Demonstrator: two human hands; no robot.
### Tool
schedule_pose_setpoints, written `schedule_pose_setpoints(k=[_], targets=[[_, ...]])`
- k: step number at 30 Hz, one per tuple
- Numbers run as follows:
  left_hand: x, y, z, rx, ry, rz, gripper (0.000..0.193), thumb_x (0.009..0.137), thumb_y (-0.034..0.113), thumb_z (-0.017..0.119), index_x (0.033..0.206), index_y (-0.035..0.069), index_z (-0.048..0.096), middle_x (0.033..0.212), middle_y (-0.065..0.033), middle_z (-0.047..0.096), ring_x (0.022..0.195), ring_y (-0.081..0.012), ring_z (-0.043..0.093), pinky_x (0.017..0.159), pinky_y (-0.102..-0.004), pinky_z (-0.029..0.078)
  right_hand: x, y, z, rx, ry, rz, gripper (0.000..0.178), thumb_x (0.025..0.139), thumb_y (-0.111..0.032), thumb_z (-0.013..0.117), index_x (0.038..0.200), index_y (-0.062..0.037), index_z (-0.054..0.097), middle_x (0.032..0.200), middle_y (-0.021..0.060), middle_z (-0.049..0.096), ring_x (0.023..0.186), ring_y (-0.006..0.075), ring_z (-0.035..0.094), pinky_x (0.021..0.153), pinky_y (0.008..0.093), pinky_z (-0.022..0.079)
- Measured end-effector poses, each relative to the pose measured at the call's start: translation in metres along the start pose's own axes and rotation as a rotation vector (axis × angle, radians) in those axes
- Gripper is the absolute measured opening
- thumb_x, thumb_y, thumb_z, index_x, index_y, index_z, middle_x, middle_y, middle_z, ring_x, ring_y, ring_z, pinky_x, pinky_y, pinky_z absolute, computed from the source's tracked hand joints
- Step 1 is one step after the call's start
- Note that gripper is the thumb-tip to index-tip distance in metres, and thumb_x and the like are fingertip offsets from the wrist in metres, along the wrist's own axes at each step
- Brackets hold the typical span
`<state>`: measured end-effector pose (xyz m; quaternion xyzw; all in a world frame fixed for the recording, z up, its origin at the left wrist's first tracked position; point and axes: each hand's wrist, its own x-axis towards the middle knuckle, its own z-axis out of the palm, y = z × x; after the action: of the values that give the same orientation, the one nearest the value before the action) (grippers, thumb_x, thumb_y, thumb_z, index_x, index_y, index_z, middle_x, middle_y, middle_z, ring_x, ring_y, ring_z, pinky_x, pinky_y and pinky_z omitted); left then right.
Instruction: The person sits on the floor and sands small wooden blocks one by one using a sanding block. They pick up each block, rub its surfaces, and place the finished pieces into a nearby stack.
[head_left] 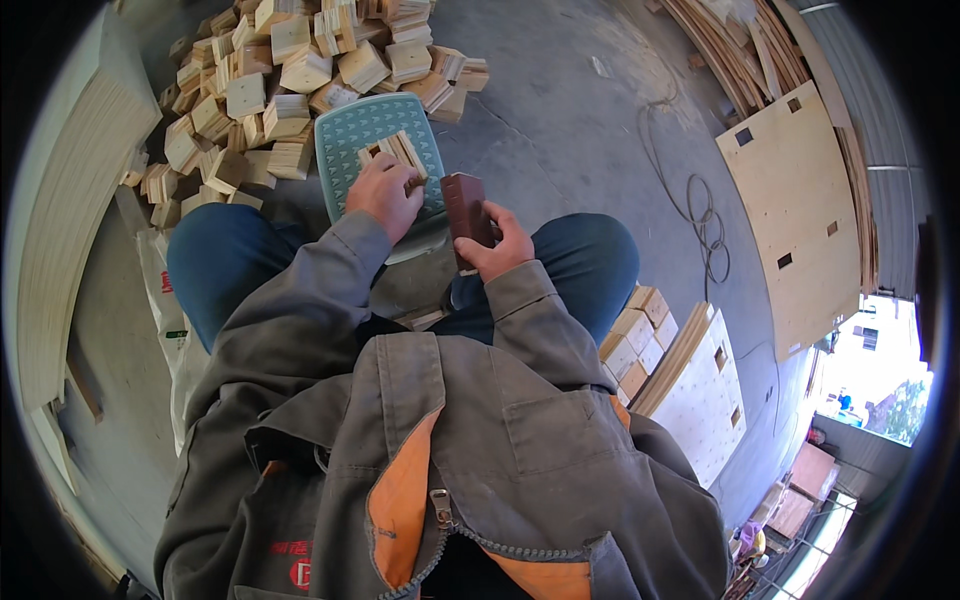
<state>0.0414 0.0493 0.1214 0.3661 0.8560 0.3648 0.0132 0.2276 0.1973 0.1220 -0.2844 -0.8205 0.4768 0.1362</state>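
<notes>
A plywood block (402,147) with layered edges rests on a light teal plastic stool (337,140) in front of my knees. My left hand (384,198) is closed on the block's near end; the fingertips are partly hidden. To the right of the stool, my right hand (503,243) grips a reddish-brown sanding block (466,215), held upright with the thumb on its near face. A small gap separates the sanding block from the plywood block.
Beyond the stool lies a big heap of plywood blocks (290,38). Tall stacked sheets (75,200) stand at the left. At the right are a cable (700,215), a large notched panel (800,215), stacked blocks (635,340) and a smaller board (705,400).
</notes>
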Motion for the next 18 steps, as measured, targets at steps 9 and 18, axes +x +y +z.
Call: schedule_pose_setpoints(k=[9,18], targets=[[0.0062,0.0062,-0.0007,0.072,0.001,-0.012,0.014,0.084,0.019,0.080,0.095,0.009,0.080,0.099,-0.0080,0.069,0.097,-0.0316,0.068,0.088,-0.0421,0.056,0.0018,0.0019,-0.0009,-0.021,-0.036,0.005,0.078,0.078,-0.025,0.089,0.145,-0.0012,0.057,0.134,0.0191,0.068,0.122,0.0298,0.067,0.104,0.0397,0.055],[0.0105,0.0058,0.0047,0.111,0.017,0.020,0.010,0.085,0.016,0.077,0.089,0.008,0.079,0.099,-0.0084,0.070,0.098,-0.0323,0.069,0.085,-0.0439,0.056,0.0027,-0.0036,-0.0028,0.052,-0.068,0.061,0.078,0.075,-0.027,0.087,0.143,0.0000,0.058,0.137,0.0233,0.063,0.127,0.0364,0.063,0.109,0.0429,0.051]])
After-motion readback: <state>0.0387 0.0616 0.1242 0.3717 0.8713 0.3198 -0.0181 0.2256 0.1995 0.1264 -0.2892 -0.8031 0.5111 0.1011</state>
